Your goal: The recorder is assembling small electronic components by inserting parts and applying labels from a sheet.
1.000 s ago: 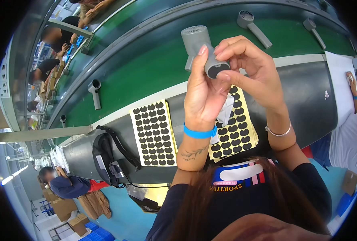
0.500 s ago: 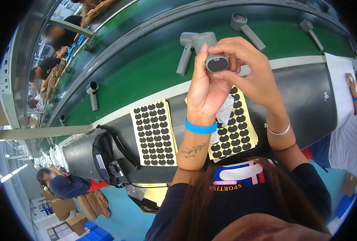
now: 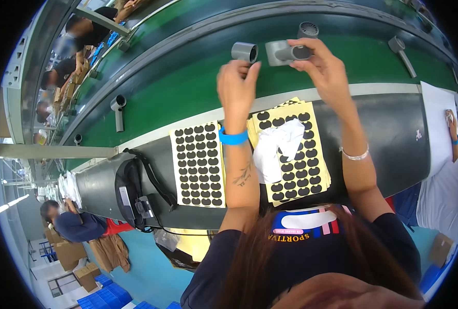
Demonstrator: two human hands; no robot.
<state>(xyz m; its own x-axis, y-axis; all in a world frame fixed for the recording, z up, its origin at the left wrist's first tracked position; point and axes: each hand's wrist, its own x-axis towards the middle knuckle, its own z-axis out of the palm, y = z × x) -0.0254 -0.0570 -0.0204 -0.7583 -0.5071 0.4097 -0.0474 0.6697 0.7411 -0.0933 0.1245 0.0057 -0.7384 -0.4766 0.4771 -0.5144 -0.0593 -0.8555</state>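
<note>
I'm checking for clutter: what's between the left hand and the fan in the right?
In the head view, that stretch is bare: only green belt shows between the left hand and the fan in the right hand.

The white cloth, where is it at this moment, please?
In the head view, the white cloth lies crumpled on the right-hand stack of black-sticker sheets, slightly right of the picture's middle and just right of the left forearm.
</note>
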